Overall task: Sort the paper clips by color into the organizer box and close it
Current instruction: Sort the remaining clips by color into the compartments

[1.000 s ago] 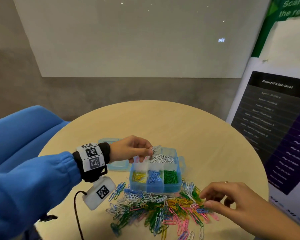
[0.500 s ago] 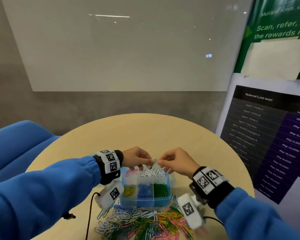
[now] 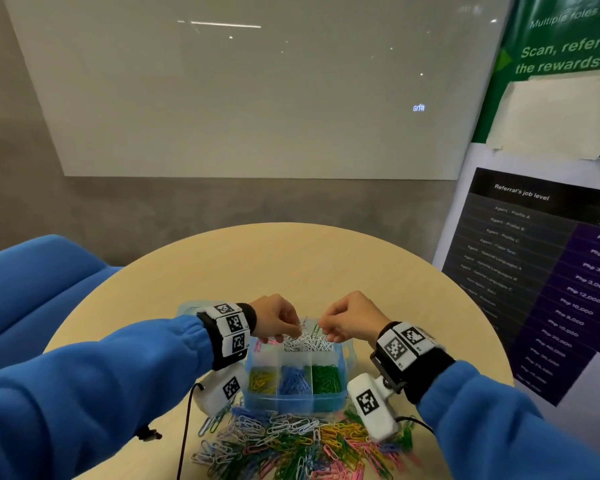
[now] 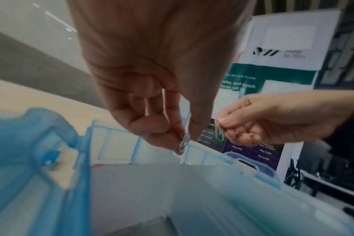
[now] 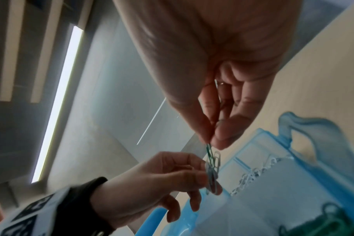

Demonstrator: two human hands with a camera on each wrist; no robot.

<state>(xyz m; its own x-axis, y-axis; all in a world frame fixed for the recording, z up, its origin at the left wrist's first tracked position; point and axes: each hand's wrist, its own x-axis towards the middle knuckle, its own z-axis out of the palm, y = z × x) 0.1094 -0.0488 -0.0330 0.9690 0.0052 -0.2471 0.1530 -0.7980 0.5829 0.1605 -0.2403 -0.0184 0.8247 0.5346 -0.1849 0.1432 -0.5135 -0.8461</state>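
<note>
Table (image 3: 291, 258): box (image 3: 297, 393) at 6 o'clock, near front edge. Loose clip pile (image 3: 291, 441) on table at 6 o'clock of box, touching its front wall. Lid (image 3: 187, 308) at 10 o'clock of box, flat on table. Left hand (image 3: 274, 318) and right hand (image 3: 349, 318) side by side above box's rear row, each pinching clip. Sofa (image 3: 32, 292) at 9 o'clock of table. Poster (image 3: 541, 271) at 3 o'clock. Board (image 3: 250, 84) on wall at 12 o'clock.

An office meeting corner: a staff referral poster (image 3: 541, 278), glass whiteboard (image 3: 250, 91) and round table (image 3: 291, 265)
</note>
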